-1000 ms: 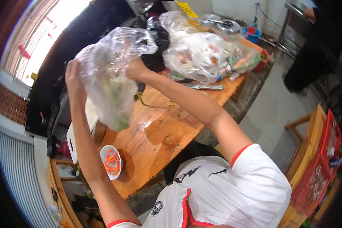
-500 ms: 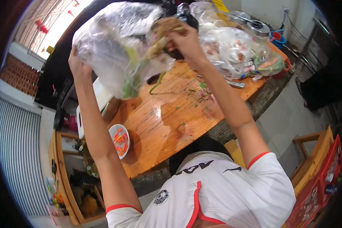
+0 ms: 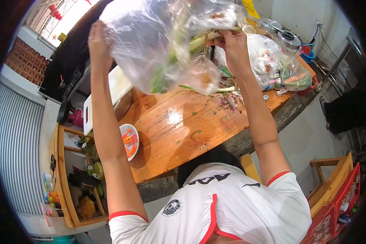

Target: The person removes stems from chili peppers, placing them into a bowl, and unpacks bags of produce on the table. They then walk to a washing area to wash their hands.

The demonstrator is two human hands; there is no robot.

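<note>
The left hand (image 3: 99, 48) is curling its fingers tightly around the side edge of a large, clear, crinkled plastic bag (image 3: 139, 42), which is hanging above the brown, glossy wooden desk (image 3: 171, 144). The right hand (image 3: 237, 52) is pinching a bundle of long, white-and-green leafy stalks (image 3: 199, 44) near their pale ends, fingers closed around them; their green ends are pointing down toward the bag's lower part, how far inside I cannot tell. Below, purple-and-white vegetable scraps (image 3: 232, 101) are lying on the desk. A white oval bowl (image 3: 135, 153) is holding orange and red peppers (image 3: 129, 142) near the left forearm.
</note>
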